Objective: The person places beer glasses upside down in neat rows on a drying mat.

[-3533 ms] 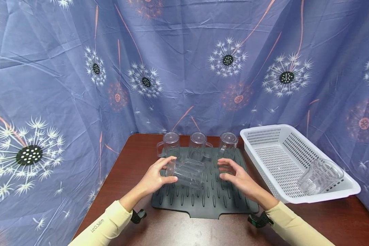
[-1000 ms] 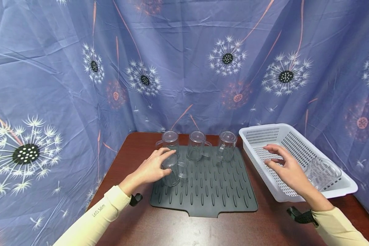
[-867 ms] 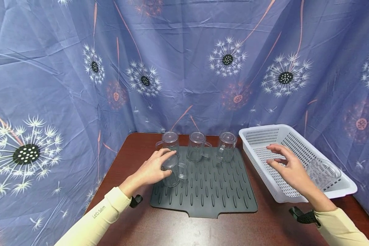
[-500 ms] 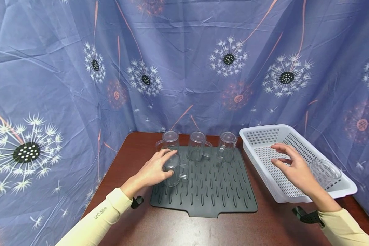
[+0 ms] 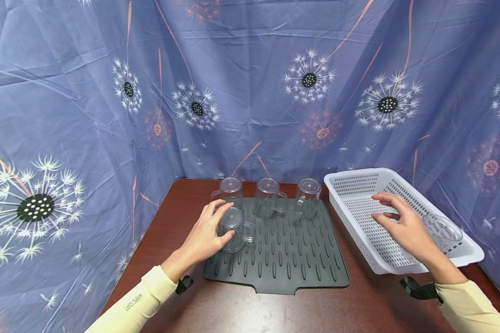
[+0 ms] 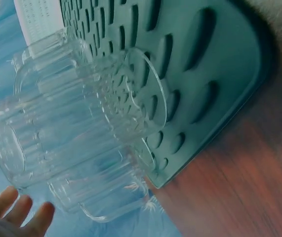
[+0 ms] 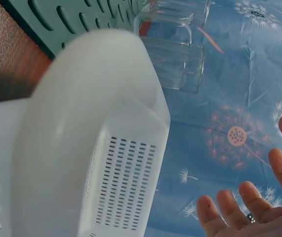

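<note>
An upside-down clear glass mug stands on the dark drying mat at its front left, handle to the right. My left hand is beside it with fingers spread; in the left wrist view the fingertips are apart from the mug. Behind, three more upturned glass mugs form a row: left, middle and right. My right hand hovers over the white basket, fingers loosely bent, holding nothing. A glass mug lies tilted in the basket, partly hidden by that hand.
The brown wooden table shows in front of the mat and to its left. The basket's high perforated rim stands close to the mat's right side. A blue dandelion-print cloth hangs behind and along the sides.
Since the earliest frame, the mug my left hand held sideways has come to stand upside down on the mat. My left fingers have since drawn off it. My right hand has moved right, over the basket.
</note>
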A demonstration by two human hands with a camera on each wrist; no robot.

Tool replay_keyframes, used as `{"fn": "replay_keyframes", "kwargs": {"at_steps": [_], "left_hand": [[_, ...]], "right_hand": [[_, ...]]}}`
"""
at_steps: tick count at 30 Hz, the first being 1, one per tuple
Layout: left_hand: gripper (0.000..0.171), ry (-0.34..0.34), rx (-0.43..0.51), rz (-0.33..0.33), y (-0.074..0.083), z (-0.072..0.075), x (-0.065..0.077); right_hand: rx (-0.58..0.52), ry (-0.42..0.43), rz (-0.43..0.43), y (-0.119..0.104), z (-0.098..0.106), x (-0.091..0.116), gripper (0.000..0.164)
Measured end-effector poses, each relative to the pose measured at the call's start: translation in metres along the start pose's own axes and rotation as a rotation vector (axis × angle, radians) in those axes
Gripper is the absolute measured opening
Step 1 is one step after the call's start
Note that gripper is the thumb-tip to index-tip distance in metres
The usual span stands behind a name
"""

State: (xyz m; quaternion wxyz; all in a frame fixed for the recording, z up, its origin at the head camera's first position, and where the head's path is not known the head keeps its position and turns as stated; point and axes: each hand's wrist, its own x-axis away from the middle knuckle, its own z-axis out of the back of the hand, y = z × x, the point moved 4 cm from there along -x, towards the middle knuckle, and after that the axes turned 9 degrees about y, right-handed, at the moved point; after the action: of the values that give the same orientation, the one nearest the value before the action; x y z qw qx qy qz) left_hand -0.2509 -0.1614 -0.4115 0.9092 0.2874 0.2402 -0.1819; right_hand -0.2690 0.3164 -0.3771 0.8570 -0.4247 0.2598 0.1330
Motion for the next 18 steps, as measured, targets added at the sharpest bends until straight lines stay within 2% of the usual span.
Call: {"fn": "replay_keyframes", "kwargs": {"at_steps": [5, 9, 12, 15, 18], "left_hand": [[0.064, 0.154, 0.022, -0.131, 0.008, 0.003, 0.01], [0.054, 0.207, 0.073, -0.247, 0.017, 0.002, 0.018], [0.051, 0.176, 0.1, -0.327, 0.026, -0.001, 0.022], [0.051, 0.12, 0.089, -0.402, 0.034, -0.007, 0.026], [0.049, 0.089, 0.06, -0.44, 0.038, -0.011, 0.028]], "right_hand": [[0.011, 0.006, 0.023, 0.001, 0.004, -0.002, 0.041], [0.028, 0.008, 0.001, 0.003, 0.007, -0.004, 0.041], [0.035, 0.007, -0.02, 0.005, 0.009, -0.004, 0.041], [0.047, 0.0, -0.023, 0.007, 0.01, -0.005, 0.042], [0.062, -0.007, -0.029, 0.007, 0.01, -0.005, 0.042]]}}
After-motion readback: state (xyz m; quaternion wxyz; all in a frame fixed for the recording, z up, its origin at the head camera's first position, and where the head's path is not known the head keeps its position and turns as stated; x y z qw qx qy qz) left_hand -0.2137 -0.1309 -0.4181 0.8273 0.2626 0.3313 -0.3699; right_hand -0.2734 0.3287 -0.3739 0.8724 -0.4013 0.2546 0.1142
